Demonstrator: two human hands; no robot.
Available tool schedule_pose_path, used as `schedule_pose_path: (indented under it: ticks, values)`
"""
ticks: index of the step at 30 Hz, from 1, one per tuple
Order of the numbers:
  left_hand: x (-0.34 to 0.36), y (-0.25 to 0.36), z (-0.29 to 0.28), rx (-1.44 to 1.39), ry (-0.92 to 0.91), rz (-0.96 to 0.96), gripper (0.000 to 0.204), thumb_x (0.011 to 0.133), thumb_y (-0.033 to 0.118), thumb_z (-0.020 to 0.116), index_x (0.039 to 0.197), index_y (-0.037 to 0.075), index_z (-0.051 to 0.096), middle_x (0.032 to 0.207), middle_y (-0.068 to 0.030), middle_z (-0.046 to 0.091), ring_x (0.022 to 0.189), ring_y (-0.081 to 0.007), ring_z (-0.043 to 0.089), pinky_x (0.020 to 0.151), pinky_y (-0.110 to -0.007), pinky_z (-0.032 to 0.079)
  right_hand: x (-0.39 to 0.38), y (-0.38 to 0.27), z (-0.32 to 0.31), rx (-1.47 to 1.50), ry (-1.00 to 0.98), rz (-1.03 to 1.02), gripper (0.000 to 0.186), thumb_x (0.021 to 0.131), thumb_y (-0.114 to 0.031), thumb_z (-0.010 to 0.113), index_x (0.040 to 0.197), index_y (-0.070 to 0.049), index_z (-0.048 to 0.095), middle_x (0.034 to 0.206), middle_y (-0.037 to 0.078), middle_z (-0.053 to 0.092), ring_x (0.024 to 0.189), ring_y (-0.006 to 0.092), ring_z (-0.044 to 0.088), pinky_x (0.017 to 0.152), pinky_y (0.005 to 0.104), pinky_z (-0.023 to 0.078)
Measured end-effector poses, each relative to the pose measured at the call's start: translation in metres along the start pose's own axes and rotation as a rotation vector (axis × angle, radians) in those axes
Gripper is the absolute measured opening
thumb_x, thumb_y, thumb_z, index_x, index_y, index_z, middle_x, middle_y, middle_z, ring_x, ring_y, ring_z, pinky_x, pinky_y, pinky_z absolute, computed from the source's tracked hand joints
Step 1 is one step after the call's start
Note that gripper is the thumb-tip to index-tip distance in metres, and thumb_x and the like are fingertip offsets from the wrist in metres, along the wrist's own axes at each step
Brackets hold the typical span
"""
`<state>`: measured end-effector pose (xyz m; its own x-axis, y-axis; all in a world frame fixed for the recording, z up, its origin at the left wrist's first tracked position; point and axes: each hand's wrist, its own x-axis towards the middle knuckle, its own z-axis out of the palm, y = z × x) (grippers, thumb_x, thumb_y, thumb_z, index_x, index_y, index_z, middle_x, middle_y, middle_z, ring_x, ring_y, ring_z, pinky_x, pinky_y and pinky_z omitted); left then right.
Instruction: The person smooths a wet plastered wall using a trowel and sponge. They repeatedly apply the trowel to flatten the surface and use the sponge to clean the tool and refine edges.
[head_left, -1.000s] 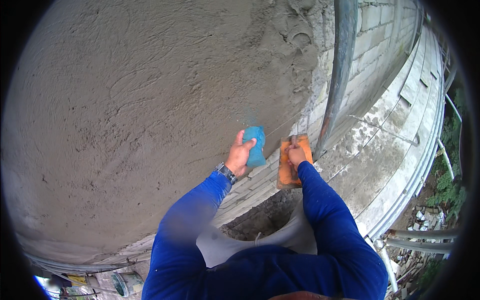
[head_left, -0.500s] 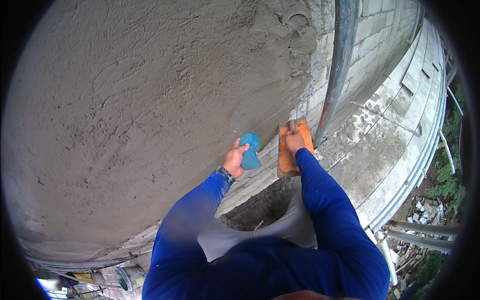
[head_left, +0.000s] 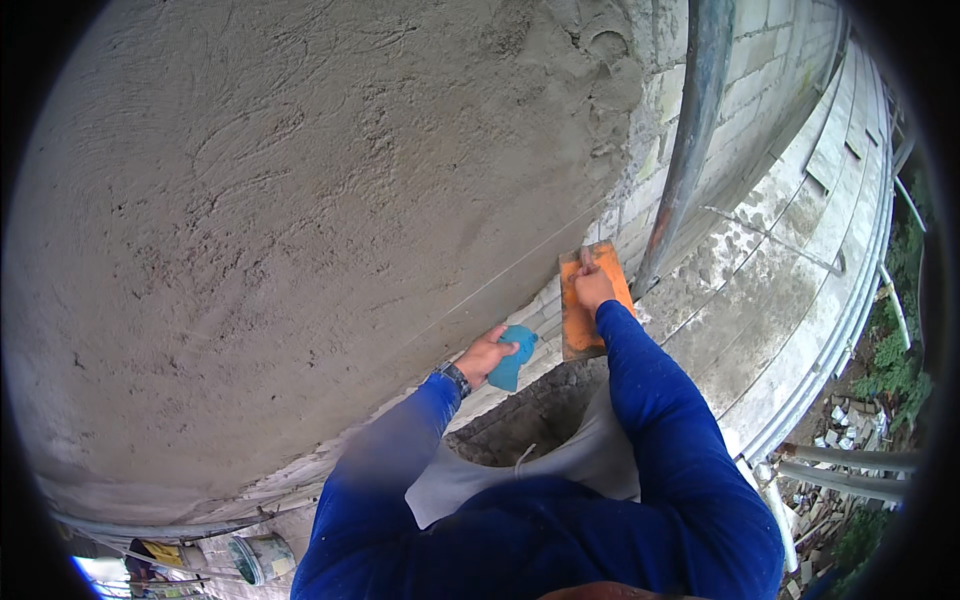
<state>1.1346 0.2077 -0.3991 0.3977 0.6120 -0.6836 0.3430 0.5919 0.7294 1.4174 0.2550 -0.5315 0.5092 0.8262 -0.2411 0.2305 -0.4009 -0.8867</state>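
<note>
A blue sponge (head_left: 514, 358) is gripped in my left hand (head_left: 484, 358), thumb on top, near the lower edge of the plastered wall. I cannot tell whether the sponge touches the wall. My right hand (head_left: 594, 288) is wrapped round the handle of an orange plastering float (head_left: 580, 325), its face turned mostly away from me and its handle partly hidden by my fingers. Wet grey plaster (head_left: 300, 230) covers most of the wall, rough and pitted in places. A thin string line (head_left: 510, 268) runs slantwise across it, above both hands.
A grey metal pole (head_left: 690, 130) stands right of the float, before bare blockwork (head_left: 750, 95). Scaffold planks (head_left: 790, 300) curve along the right, with rubble and plants below. At lower left are a bucket (head_left: 262, 557) and pipes.
My left hand has moved down and slightly right with the sponge, away from the plaster's middle. The float in my right hand has shifted only slightly.
</note>
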Motion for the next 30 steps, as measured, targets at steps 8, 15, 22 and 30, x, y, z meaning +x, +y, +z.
schedule_pose_path:
  ticks: [8,15,22,30]
  values:
    - [0.017,0.027,0.014,0.405,-0.286,0.198,0.067,0.098,0.021,0.065,0.156,0.012,0.032,0.13,-0.015,0.06,0.109,-0.0269,0.065,0.092,-0.042,0.055,-0.009,0.0,-0.009,-0.058,-0.057,0.061,0.067,0.093,-0.025,0.051,0.158,-0.015,0.036,0.11,0.018,0.073,0.105,0.0385,0.068,0.091,0.0459,0.052]
    - [-0.003,0.022,-0.001,0.308,-0.258,0.178,0.06,0.1,0.013,0.061,0.154,0.011,0.034,0.13,-0.0122,0.058,0.115,-0.0246,0.061,0.096,-0.04,0.052,-0.017,-0.025,0.004,-0.173,-0.051,0.089,0.064,0.094,-0.028,0.05,0.156,-0.015,0.039,0.116,0.024,0.071,0.111,0.0406,0.066,0.094,0.047,0.052]
    - [-0.019,0.05,-0.008,0.824,-0.418,0.706,0.05,0.098,0.016,0.061,0.145,0.01,0.043,0.126,-0.0119,0.061,0.114,-0.025,0.061,0.096,-0.037,0.051,-0.015,-0.021,0.005,-0.127,-0.073,0.073,0.066,0.093,-0.028,0.051,0.158,-0.019,0.038,0.121,0.025,0.069,0.112,0.0425,0.066,0.097,0.0475,0.051]
    - [-0.051,0.023,-0.027,-0.01,-0.049,0.415,0.055,0.1,0.018,0.062,0.149,0.012,0.039,0.125,-0.0118,0.061,0.105,-0.0232,0.065,0.089,-0.037,0.055,0.016,0.021,0.021,-0.017,0.087,0.006,0.042,0.094,-0.022,0.054,0.132,-0.002,0.056,0.118,0.016,0.071,0.095,0.0251,0.066,0.08,0.0367,0.05]
